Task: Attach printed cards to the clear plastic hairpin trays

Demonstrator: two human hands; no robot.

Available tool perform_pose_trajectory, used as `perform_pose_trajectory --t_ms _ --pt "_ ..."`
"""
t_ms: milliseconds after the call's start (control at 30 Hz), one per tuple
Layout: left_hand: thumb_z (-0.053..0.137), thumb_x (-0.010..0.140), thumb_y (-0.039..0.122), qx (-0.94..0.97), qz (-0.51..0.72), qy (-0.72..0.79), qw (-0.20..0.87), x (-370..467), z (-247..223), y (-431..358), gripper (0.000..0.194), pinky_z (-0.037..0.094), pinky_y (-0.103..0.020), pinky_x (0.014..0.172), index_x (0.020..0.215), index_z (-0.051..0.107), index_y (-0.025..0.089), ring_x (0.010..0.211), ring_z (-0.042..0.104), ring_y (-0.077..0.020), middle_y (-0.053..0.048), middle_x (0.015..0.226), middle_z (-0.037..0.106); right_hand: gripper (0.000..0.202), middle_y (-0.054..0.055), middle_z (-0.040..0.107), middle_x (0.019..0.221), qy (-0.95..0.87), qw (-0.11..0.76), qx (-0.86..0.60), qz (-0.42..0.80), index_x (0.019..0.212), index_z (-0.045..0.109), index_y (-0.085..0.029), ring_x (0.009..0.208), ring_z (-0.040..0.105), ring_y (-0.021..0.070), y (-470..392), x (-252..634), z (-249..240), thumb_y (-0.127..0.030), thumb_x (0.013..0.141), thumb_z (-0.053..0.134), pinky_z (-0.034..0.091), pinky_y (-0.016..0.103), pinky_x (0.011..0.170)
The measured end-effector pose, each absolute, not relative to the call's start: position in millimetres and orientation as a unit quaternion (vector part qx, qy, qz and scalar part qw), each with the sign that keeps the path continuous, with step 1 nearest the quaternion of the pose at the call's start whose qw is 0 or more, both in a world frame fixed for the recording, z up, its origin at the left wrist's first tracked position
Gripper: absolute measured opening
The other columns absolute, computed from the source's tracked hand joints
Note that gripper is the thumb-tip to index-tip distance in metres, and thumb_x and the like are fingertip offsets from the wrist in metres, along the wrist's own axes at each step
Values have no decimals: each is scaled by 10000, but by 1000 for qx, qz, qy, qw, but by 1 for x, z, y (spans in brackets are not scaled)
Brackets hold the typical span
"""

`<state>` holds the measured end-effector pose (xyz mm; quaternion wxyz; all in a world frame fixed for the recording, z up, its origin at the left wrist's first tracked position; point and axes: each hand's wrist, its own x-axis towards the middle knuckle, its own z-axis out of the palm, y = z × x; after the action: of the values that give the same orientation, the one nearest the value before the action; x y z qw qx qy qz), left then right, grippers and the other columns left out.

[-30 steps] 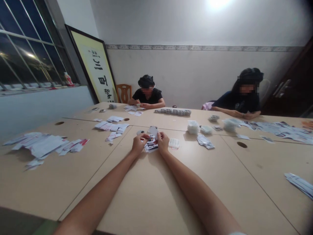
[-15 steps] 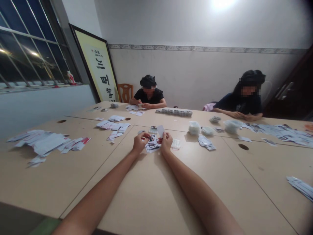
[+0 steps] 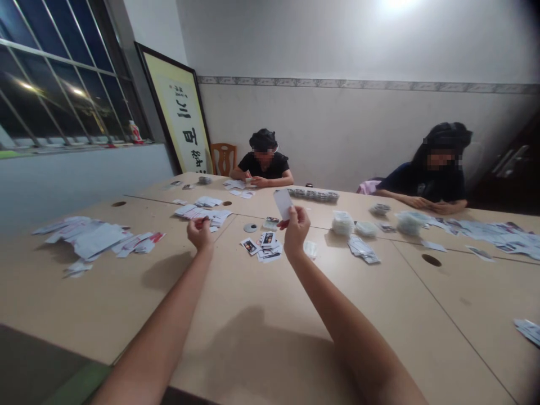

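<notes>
My right hand (image 3: 297, 229) is raised over the table and pinches a white card (image 3: 282, 204) upright. To the left, my left hand (image 3: 199, 232) is closed above the table, near a stack of white papers (image 3: 202, 212); what its fingers hold, if anything, is too small to make out. Between my hands lies a loose pile of printed cards (image 3: 269, 247), dark pictures on some of them. A small round grey disc (image 3: 250, 228) and a small stack of cards (image 3: 271, 223) sit just behind the pile. Beside my right wrist is a clear packet (image 3: 310, 249).
White papers (image 3: 95, 237) spread over the left of the table (image 3: 236, 315). Wrapped stacks (image 3: 342, 223) and a card pile (image 3: 363, 249) stand to the right. Two people sit across, one at centre (image 3: 265, 163), one at right (image 3: 430, 174). A row of stacks (image 3: 316, 195) lies at the back.
My left hand has moved left, away from the card pile. My right hand has risen with the white card. A printed card now lies at the pile's left side. The view has shifted slightly.
</notes>
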<state>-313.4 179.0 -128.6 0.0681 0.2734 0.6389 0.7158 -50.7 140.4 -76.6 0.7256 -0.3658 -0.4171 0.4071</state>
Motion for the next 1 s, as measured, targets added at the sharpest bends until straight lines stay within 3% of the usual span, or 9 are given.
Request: perform_pose_trajectory --t_ms 133,233,333,400,467,567,800,900,1000 --pt "642 961 352 171 726 666 -14 -348 -126 176 369 556 -484 952 1272 607 156 1128 636 -257 -115 1289 623 289 -95 505 594 -458 692 -333 449 960 554 -211 446 569 72 127 -64 -54 -472 987 434 395 165 434" --pt "647 958 349 159 723 671 -41 -353 -131 178 362 555 -484 954 1261 613 154 1121 640 -255 -112 1276 631 276 -63 570 640 -501 592 -352 524 984 601 -166 465 561 78 119 -90 -73 -411 1021 478 423 178 434" --pt "654 954 346 189 716 671 -47 -347 -138 180 348 561 -471 938 1240 621 150 1089 651 -245 -107 1244 644 273 42 691 994 -533 477 -383 585 1123 648 -139 778 677 140 107 -107 -106 -374 985 622 591 295 674" --pt "656 952 349 211 706 674 -51 -342 -140 181 342 561 -469 935 1227 625 148 1082 651 -243 -104 1231 648 311 73 678 1149 -541 435 -407 594 1202 637 -152 943 688 192 101 -102 -126 -367 977 634 605 375 801" --pt "658 950 355 229 694 681 -55 -340 -140 181 341 555 -473 943 1218 629 148 1094 645 -246 -104 1231 646 322 80 671 1181 -539 428 -440 577 1224 630 -155 981 686 205 102 -78 -138 -365 979 629 601 395 831" --pt "659 947 364 248 676 691 -61 -337 -137 181 345 541 -487 964 1216 630 149 1124 632 -256 -107 1249 639 330 80 673 1174 -517 473 -507 502 1224 629 -156 972 687 204 114 -12 -145 -376 979 628 602 394 825" --pt "669 933 380 310 655 686 -67 -326 -137 181 343 496 -508 1007 1184 637 149 1150 609 -265 -103 1243 635 333 85 666 1197 -374 616 -667 189 1243 620 -162 999 682 210 145 174 -151 -368 981 624 595 411 854" --pt "698 897 352 346 646 677 -65 -318 -137 183 270 469 -491 1001 1061 630 149 1100 591 -252 -80 1147 628 355 98 642 1268 -305 621 -718 80 1274 609 -170 1080 663 234 151 233 -158 -366 978 628 577 450 912" --pt "786 741 220 383 645 659 -57 -306 -135 183 301 430 -474 1019 869 518 177 1029 542 -240 -30 984 553 353 98 643 1272 -290 592 -752 15 1271 613 -172 1082 664 235 153 274 -167 -364 975 633 577 450 915"
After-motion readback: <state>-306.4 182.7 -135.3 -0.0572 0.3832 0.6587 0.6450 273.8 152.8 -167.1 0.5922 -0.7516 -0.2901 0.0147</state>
